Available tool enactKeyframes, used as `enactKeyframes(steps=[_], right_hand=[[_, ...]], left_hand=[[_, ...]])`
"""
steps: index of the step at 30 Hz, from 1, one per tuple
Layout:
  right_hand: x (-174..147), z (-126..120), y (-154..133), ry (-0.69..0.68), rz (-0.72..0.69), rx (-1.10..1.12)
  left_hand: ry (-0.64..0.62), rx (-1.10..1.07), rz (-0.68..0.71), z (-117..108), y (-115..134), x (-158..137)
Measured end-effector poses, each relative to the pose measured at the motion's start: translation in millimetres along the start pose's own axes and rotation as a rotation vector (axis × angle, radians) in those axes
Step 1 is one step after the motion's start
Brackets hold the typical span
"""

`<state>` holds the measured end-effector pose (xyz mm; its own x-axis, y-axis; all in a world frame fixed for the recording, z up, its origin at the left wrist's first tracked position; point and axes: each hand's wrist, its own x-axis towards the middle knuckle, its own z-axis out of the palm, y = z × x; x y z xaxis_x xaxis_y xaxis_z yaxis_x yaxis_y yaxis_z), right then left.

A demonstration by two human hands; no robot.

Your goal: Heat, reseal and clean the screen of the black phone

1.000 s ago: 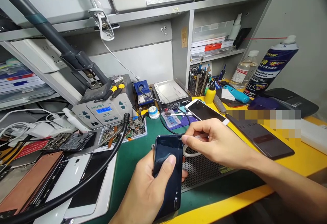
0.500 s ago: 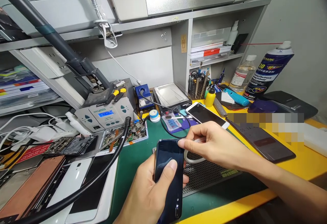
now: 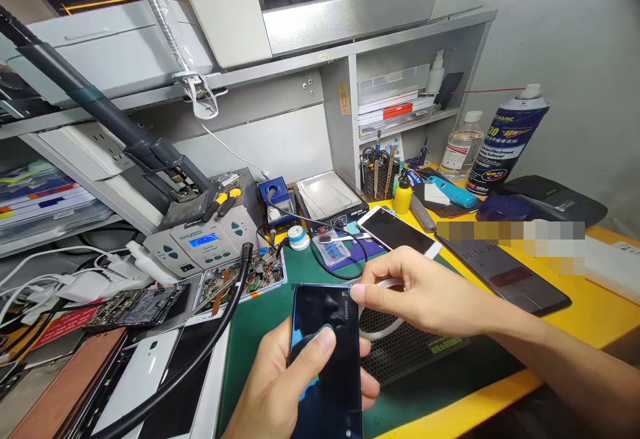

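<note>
My left hand (image 3: 285, 375) is wrapped round a dark, glossy phone (image 3: 333, 372), with the thumb lying across its face and fingertips showing past the right edge. HUAWEI lettering sits near the phone's upper right corner, and bluish reflections show by the thumb. At that same corner, my right hand (image 3: 415, 292) is closed in a pinch, its thumb tip touching the phone's edge. What lies between those fingers is hidden. A white cord-like loop (image 3: 373, 333) curves out from behind the right hand, above a perforated dark panel (image 3: 415, 352) on the green mat (image 3: 255, 352).
On the left lie several phones and parts (image 3: 135, 359), crossed by a thick black hose (image 3: 200, 365). Behind stand a grey control station (image 3: 205, 242), a white-faced phone (image 3: 400, 231) and a spray can (image 3: 510, 139). At right, a dark phone (image 3: 505, 272) displays a timer.
The view has shifted slightly. The held phone has turned a little, so its lettering and bluish reflections now show. My right hand stays pinched at its upper right corner.
</note>
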<state>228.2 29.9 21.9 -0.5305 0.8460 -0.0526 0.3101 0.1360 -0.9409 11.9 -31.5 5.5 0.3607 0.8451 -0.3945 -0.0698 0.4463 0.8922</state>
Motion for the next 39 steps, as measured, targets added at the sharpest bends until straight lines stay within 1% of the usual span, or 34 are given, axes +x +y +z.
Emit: enactKeyframes(steps=[3,9,14,17,26,33,39], right_hand=[[-3,-2,0,-0.023,-0.001,0.043],[-5,-1,-1,0.037,-0.001,0.006],[-6,2,-2,0.070,-0.011,0.075],[-6,3,-3,0.084,-0.016,0.081],[-11,5,-3,0.142,-0.040,0.039],[-8,8,0,0.195,-0.021,-0.038],[-7,10,2,0.230,0.017,-0.010]], left_hand=[[0.000,-0.045,-0.018,0,2,0],[0.025,-0.059,-0.033,2,3,0],[0.006,-0.144,-0.050,2,2,-1],[0.003,-0.167,-0.060,3,3,-2],[0.052,-0.105,-0.050,4,3,1],[0.135,-0.009,-0.029,4,-3,2],[0.284,-0.081,0.043,16,-5,0]])
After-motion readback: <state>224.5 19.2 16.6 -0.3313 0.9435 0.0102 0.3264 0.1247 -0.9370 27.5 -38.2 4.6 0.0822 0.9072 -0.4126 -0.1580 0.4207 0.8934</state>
